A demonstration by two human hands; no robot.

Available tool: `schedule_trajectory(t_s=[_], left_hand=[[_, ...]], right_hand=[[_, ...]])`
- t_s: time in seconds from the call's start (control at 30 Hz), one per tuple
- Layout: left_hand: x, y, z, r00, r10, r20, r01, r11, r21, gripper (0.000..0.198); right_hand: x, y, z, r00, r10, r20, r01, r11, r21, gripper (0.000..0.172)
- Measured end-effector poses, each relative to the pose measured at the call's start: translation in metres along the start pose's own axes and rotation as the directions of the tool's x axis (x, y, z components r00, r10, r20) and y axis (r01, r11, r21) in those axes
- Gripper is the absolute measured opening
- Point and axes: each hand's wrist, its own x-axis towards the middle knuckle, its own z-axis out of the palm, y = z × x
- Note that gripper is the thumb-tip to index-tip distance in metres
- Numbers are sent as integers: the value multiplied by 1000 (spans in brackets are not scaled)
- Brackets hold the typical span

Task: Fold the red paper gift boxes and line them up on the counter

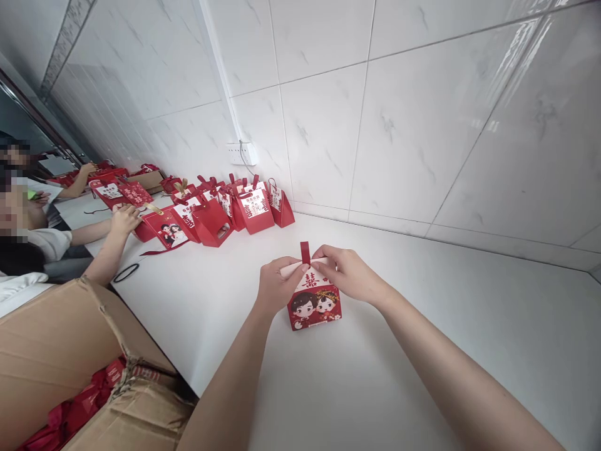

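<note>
A red and white gift box (315, 310) stands upright on the white table, its front printed with two cartoon heads and a red character. My left hand (280, 282) pinches the top of the box from the left, thumb at the middle near the ribbon. From the right, my right hand (346, 269) grips the same top edge with thumb and fingers. Between both hands a dark red ribbon loop (305, 252) sticks up from the top. My fingers hide parts of the upper edge.
Several finished-looking red gift boxes (256, 213) with ribbon loops stand along the tiled wall. At lower left, a cardboard box (51, 332) holds red pieces. Co-workers sit at the left, one with a hand (124, 219) at a red box. A socket strip (241, 153) is on the wall.
</note>
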Motion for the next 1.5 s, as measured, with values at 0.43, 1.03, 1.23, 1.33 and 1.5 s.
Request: schedule_trajectory(t_s=[0.43, 1.03, 1.23, 1.33, 1.5], left_hand=[[2, 1, -3, 987, 123, 98, -129, 990, 53, 24], [2, 5, -14, 967, 108, 232, -121, 992, 43, 14], [0, 5, -14, 956, 103, 274, -116, 993, 30, 16], [0, 5, -13, 954, 109, 280, -122, 992, 30, 17], [0, 3, -9, 954, 106, 281, -106, 994, -16, 18]], right_hand=[[2, 7, 6, 995, -93, -22, 91, 994, -56, 17], [1, 2, 9, 998, 1, -66, -5, 998, -59, 18], [0, 5, 9, 998, 15, -59, -14, 1000, 21, 19], [-1, 6, 8, 999, 33, -34, -31, 998, 56, 26], [1, 10, 7, 999, -16, -29, 18, 996, 92, 26]])
